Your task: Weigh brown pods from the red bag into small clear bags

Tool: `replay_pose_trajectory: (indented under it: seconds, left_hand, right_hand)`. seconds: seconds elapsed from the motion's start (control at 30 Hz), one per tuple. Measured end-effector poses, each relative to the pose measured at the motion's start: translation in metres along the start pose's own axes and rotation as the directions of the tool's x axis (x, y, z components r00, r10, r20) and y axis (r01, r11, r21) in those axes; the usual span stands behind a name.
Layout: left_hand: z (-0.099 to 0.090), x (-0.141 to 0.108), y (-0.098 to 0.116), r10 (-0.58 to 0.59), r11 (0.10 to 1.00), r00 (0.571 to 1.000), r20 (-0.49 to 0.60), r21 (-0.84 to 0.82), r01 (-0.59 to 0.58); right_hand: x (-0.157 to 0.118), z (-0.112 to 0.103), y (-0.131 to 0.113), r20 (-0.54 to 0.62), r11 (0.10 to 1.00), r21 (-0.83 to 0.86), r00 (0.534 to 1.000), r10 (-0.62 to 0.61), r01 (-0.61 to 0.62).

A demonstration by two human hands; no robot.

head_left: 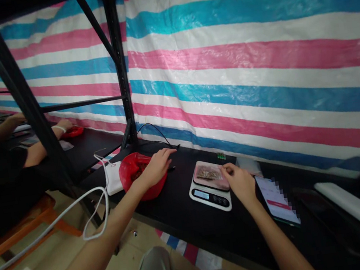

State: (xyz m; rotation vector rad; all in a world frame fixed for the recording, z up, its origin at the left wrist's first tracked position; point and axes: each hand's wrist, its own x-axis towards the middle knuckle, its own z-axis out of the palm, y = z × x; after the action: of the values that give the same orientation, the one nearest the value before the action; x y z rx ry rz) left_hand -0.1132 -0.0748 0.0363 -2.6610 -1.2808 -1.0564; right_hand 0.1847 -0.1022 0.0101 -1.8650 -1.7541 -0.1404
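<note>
A white kitchen scale (211, 198) with a lit display sits on the black table. On its pan lies a small clear plastic bag (208, 172) holding brownish small pieces too fine to name. My right hand (241, 183) is closed in a pinch at the bag's right edge. To the left, my left hand (156, 166) reaches over the right side of a red plastic bag (129, 171), fingers stretched out and holding nothing I can see. Small dark contents show inside the red bag, partly hidden by my left forearm.
A phone (278, 201) lies right of the scale, near flat clear bags (249, 166). A white power bank (114, 178) with a looping white cable (105, 208) is at left. Black rack posts (120, 72) rise beside it. Another person's arm (36, 151) is at far left.
</note>
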Motion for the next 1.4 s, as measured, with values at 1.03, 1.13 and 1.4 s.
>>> replay_pose_trajectory:
  seconds: [1.03, 1.13, 1.4]
  left_hand:
    - [0.109, 0.061, 0.046, -0.174, 0.3, 0.963, 0.205, -0.921, 0.25]
    - [0.111, 0.059, 0.05, -0.273, 0.305, 0.949, 0.158, -0.921, 0.242]
    - [0.116, 0.05, 0.058, -0.385, 0.511, 0.921, -0.06, -0.845, 0.159]
  right_hand:
    - [-0.018, 0.007, -0.007, -0.227, 0.839, 0.457, 0.951, -0.212, 0.296]
    - [-0.015, 0.014, -0.005, -0.232, 0.822, 0.528, 0.967, -0.101, 0.212]
    - [-0.005, 0.023, 0.004, -0.051, 0.757, 0.651, 0.999, -0.016, 0.046]
